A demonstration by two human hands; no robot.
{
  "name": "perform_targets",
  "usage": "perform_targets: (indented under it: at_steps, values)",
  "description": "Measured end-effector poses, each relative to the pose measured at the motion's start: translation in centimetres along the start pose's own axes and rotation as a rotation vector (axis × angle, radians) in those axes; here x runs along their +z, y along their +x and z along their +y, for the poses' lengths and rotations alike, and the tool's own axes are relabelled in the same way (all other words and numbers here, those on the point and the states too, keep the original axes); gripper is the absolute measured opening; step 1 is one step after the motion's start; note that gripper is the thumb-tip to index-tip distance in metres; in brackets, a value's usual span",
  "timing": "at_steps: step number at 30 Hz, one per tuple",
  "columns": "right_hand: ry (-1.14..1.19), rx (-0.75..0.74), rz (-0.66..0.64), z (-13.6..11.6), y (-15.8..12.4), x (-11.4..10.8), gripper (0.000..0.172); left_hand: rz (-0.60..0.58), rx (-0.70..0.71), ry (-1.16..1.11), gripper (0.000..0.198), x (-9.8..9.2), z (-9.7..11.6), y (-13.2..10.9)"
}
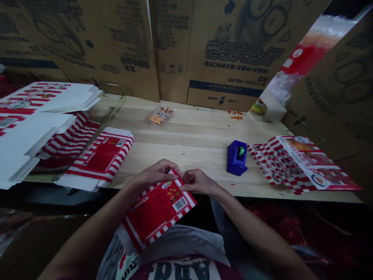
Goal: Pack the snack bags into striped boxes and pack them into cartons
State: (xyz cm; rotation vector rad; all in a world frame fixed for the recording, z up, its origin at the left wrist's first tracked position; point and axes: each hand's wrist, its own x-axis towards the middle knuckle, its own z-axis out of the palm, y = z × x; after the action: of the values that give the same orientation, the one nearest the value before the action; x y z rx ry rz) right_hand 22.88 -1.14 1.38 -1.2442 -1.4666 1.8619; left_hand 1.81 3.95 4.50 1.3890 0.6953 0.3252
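A red-and-white striped paper box, printed with food pictures and a barcode, is held tilted over my lap at the table's front edge. My left hand is closed on its upper edge. At the upper right corner my right hand pinches the same box, thumb resting on the printed face. The two hands are close together, fingertips nearly meeting. Part of the box's top edge is hidden by my fingers. To the right of my hands stands a blue tape dispenser with a green roll.
Flat striped boxes lie at left beside stacked white-and-red cartons. A clear pack of toy food and orange bits lie farther back. Checkered packaging sits at right. Large cardboard boxes wall off the back.
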Motion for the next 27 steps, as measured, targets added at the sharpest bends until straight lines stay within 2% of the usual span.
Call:
perform_targets:
  at_steps: [2,4,6,8,9,11,13,15,17,18,20,23,25,27]
  values:
    - [0.241,0.076,-0.192,-0.1,0.3,0.2,0.049,-0.029,0.062,-0.001,0.028,-0.1,0.9,-0.7]
    - [0.418,0.095,-0.326,-0.2,0.7,0.8,0.057,-0.034,0.146,0.018,0.025,-0.3,1.8,-1.4]
    - [0.548,0.078,-0.381,-0.2,1.3,1.3,0.063,0.004,0.221,0.016,0.021,-0.7,2.4,-2.2]
    - [0.563,0.033,-0.352,-0.3,2.6,1.4,0.059,0.112,0.256,-0.011,0.018,-1.4,2.5,-2.9]
    - [0.503,0.006,-0.313,-0.5,3.6,1.2,0.054,0.203,0.257,-0.044,0.018,-1.9,2.2,-3.3]
    - [0.22,-0.072,-0.164,-1.1,6.3,0.2,0.048,0.452,0.232,-0.166,0.022,-2.8,1.1,-3.9]
    - [-0.095,-0.154,0.011,-2.3,10.0,-1.4,0.045,0.775,0.209,-0.336,0.031,-3.4,-0.7,-4.5]
    - [-0.3,-0.216,0.146,-4.0,14.6,-3.0,0.037,1.09,0.217,-0.439,0.037,-3.3,-2.9,-5.0]
    - [-0.417,-0.256,0.213,-6.0,19.4,-4.5,0.026,1.325,0.226,-0.398,0.035,-2.5,-5.3,-5.6]
    - [-0.487,-0.277,0.242,-7.0,21.8,-5.0,0.021,1.383,0.201,-0.316,0.032,-1.9,-6.5,-6.0]
    - [-0.636,-0.317,0.284,-9.1,26.2,-5.6,0.017,1.417,0.139,-0.045,0.026,-0.6,-8.8,-7.1]
    - [-0.841,-0.357,0.292,-11.8,31.6,-5.5,0.023,1.43,0.096,0.602,0.025,0.5,-11.5,-8.6]
    - [-0.957,-0.372,0.272,-13.0,34.1,-5.0,0.029,1.308,0.13,1.001,0.04,0.4,-12.9,-8.9]
    - [-1.054,-0.377,0.248,-13.8,36.0,-4.4,0.033,1.118,0.202,1.295,0.06,-0.2,-13.9,-8.2]
